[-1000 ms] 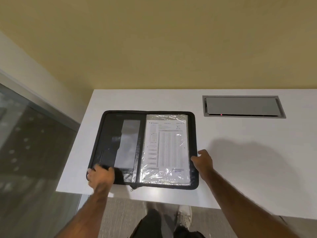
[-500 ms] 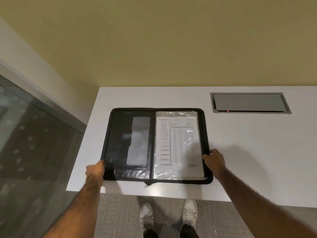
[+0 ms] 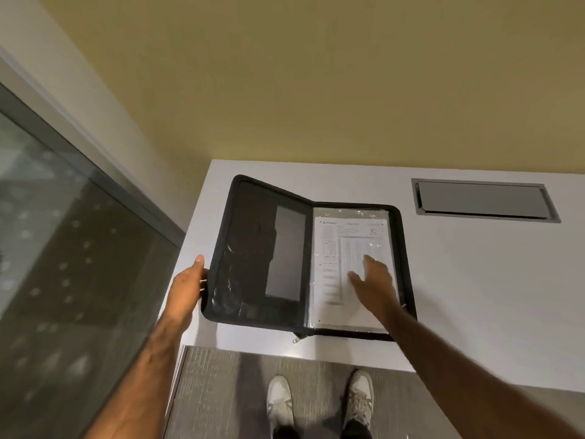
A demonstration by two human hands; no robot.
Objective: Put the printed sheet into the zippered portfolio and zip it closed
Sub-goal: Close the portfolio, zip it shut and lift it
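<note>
Two bare forearms, no sleeves showing, reach into frame from below, ending in an ungloved left hand (image 3: 186,285) and an ungloved right hand (image 3: 375,280). No watch or wristband shows on either wrist. Lower down, a pair of pale grey-white lace-up sneakers (image 3: 319,403) is seen beneath dark trouser cuffs (image 3: 356,430).

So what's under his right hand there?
The printed sheet in a clear sleeve, lying in the open portfolio. The right hand covers part of its print.
</note>
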